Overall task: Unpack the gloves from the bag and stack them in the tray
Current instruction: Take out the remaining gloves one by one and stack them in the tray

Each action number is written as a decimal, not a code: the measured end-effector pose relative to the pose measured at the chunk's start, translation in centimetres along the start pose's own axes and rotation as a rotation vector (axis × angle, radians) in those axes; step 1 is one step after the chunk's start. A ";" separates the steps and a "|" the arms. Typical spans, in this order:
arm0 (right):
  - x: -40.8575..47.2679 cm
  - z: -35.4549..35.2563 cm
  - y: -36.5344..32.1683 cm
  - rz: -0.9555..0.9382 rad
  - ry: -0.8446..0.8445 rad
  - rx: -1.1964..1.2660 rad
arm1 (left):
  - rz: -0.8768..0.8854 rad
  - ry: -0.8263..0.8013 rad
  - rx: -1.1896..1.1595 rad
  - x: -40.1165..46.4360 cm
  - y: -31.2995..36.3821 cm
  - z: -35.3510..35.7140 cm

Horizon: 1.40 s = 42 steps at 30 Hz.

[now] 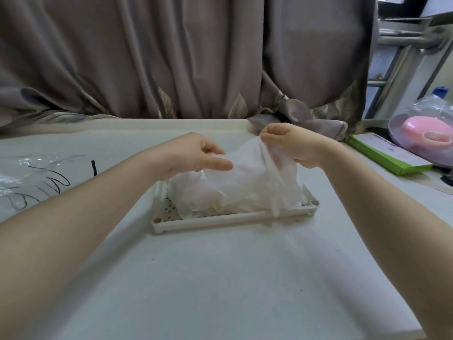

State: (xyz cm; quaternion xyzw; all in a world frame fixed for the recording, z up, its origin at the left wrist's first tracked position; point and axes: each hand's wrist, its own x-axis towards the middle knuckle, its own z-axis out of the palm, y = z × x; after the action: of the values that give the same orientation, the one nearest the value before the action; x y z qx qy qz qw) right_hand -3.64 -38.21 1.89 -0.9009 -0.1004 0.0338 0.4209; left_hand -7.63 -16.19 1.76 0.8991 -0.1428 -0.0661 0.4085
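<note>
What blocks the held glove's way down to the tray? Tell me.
Nothing visible does. The right hand pinches the glove directly above the tray; only the pile of gloves already stacked there lies below. The left hand touches the glove from beside.

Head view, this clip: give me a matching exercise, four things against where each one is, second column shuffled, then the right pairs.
Things:
1. glove
2. bag
3. green box
4. tray

Places:
A. far right of the table, beside a pink item
B. in the middle of the table, holding a heap of clear gloves
C. flat on the table at the left edge
D. held up over the heap, pinched by the right hand, with the left hand at its other side

Pairs: 1-D, 2-C, 3-A, 4-B
</note>
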 end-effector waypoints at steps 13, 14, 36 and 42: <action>0.0 -1.7 2.8 0.029 -0.481 0.343 | -0.044 -0.211 -0.734 -0.4 -1.8 -1.4; 0.0 -1.9 3.2 0.029 -0.494 0.416 | -0.035 -0.210 -0.749 -0.4 -1.5 -1.3; 1.2 2.6 1.7 -0.192 0.156 -0.694 | 0.056 0.380 0.700 2.3 -2.7 0.0; -1.5 6.0 3.0 -0.118 -0.214 -0.896 | 0.094 -0.100 1.010 1.8 -3.3 4.1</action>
State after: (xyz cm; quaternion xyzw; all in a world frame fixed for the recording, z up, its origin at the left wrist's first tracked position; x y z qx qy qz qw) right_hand -5.54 -35.94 -4.29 -0.9782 -0.1989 0.0559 -0.0213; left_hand -6.19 -17.65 -3.38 0.9727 -0.2166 -0.0133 -0.0821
